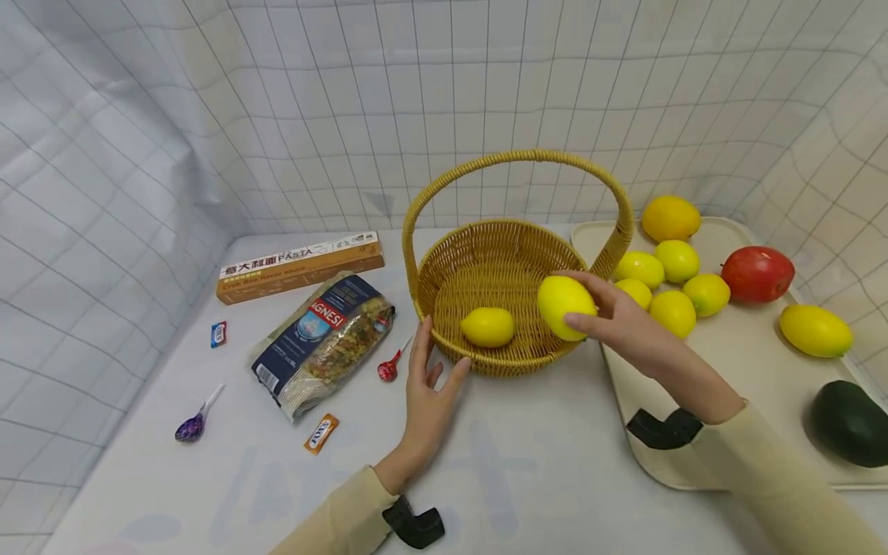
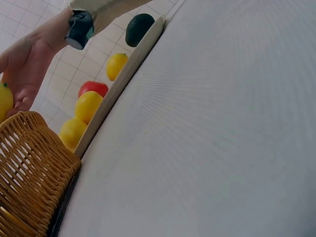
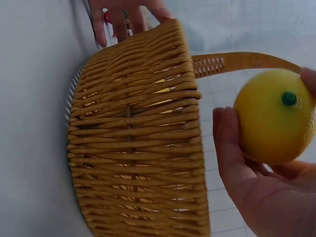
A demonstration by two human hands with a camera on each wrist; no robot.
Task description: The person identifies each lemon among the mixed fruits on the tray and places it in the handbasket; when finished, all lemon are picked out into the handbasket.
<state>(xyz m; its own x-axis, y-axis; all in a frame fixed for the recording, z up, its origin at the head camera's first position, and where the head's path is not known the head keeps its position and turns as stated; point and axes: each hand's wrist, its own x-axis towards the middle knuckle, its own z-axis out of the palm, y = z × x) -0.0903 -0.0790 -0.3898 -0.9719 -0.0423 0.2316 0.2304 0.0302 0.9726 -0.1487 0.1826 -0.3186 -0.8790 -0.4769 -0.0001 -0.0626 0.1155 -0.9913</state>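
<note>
My right hand [image 1: 617, 312] grips a yellow lemon [image 1: 563, 304] over the right front part of a wicker basket [image 1: 499, 231] with a tall arched handle. In the right wrist view the held lemon [image 3: 269, 123] shows its green stem end, above the level of the basket rim. Another lemon [image 1: 489, 327] lies inside the basket toward its front left. My left hand [image 1: 428, 401] rests against the front left of the basket, fingers fairly straight and fingertips at the rim. From the right wrist side, the left fingers [image 3: 118, 22] point down along the woven wall.
At right, a cream tray [image 1: 721, 385] bears several lemons [image 1: 673, 312], a mango [image 1: 670, 219], a red fruit [image 1: 758, 274] and a dark green avocado [image 1: 849, 424]. Left of the basket lie a pasta box [image 1: 300, 268], an Agnesi bag [image 1: 322, 343], lollipops [image 1: 190, 428] and small wrapped candies [image 1: 321, 433].
</note>
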